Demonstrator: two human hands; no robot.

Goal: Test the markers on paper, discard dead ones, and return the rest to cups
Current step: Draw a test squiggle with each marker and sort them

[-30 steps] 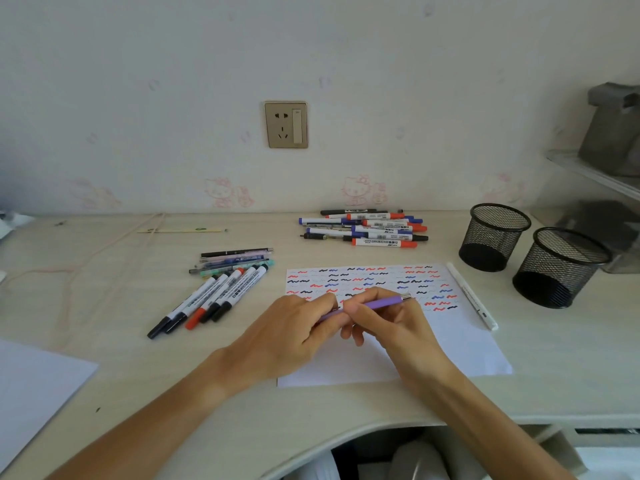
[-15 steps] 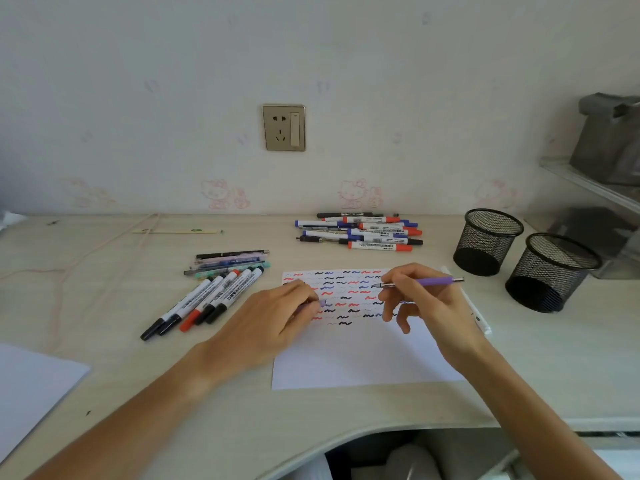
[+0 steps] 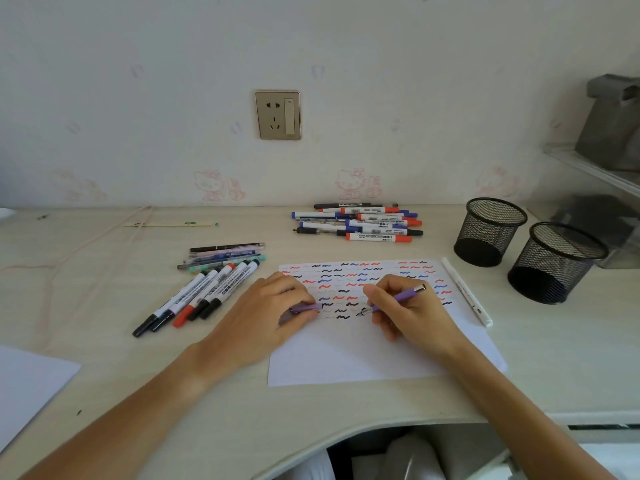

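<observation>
Now the right hand (image 3: 412,311) grips the purple pen (image 3: 398,298), nib on the paper (image 3: 363,355); left hand (image 3: 266,317) pinches its cap (image 3: 304,308). Best draw one light squiggle in blank space, paper pinned flat.

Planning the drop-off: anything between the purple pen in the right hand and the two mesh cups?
Only a white pen lying flat along the paper's right edge, between the purple pen in the right hand and the mesh cups; lifting clears it.

1 head-worn wide-angle view, forward and down, close over the desk (image 3: 104,306) toward the wall (image 3: 381,81).
</observation>
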